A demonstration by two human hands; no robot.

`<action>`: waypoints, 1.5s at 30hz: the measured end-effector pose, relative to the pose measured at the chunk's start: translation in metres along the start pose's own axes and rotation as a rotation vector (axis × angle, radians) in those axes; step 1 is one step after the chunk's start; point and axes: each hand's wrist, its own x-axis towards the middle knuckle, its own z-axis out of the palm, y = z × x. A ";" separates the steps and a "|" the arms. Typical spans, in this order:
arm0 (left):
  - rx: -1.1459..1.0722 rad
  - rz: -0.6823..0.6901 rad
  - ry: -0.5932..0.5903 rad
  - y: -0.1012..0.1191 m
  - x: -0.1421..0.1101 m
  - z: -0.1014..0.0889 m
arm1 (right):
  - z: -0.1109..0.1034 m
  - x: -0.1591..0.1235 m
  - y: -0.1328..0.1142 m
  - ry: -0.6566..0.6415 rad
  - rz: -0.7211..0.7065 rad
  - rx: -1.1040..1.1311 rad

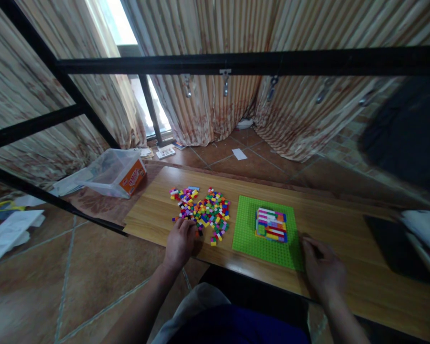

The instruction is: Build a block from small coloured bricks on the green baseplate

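A heap of small multicoloured toy bricks lies spread over the left half of the wooden table. My left hand is at the heap's near left edge, fingers bent down and closed; whatever is between the fingertips is hidden. To the right of the heap lies a green studded baseplate. On it stands a low, roughly square build of coloured bricks, with white, red, purple and blue rows on top. My right hand is closed with curled fingers at the baseplate's right edge, fingertips against it.
A clear plastic bin with an orange label stands left beyond the wooden table. A dark flat mat and a pale bundle lie at the table's right. A black metal bar crosses above, with curtains behind.
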 end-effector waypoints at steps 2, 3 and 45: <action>-0.193 -0.051 0.010 0.008 -0.002 -0.005 | -0.001 0.001 -0.002 0.018 0.009 0.044; -0.304 -0.086 -0.003 0.012 -0.005 -0.006 | -0.002 0.000 -0.006 0.020 0.011 0.072; -0.537 0.212 -0.650 0.078 -0.115 0.074 | -0.018 -0.026 -0.088 -0.104 -0.075 0.361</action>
